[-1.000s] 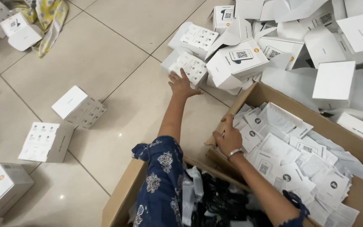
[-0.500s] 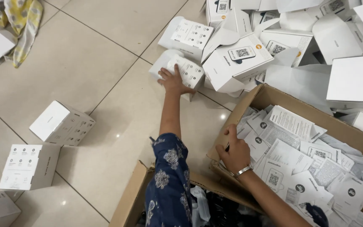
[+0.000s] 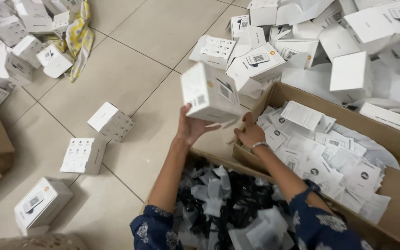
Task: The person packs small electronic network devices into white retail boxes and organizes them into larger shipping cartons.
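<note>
Your left hand (image 3: 191, 128) cups the white box (image 3: 210, 94) from beneath, lifted above the floor (image 3: 130, 60), while your right hand (image 3: 250, 134) rests curled on the leaflet carton's rim (image 3: 274, 95), steadying you.

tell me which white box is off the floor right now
The white box held up in the left hand; all the other boxes lie on the tiled floor or in piles.

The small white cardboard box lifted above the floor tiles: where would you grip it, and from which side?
Grip the small white cardboard box by its two broad flat faces, coming from below and the left. It sits tilted on the left hand, which cups only its bottom edge, so the faces are free. The right hand rests beside it at the brown carton's rim.
</note>
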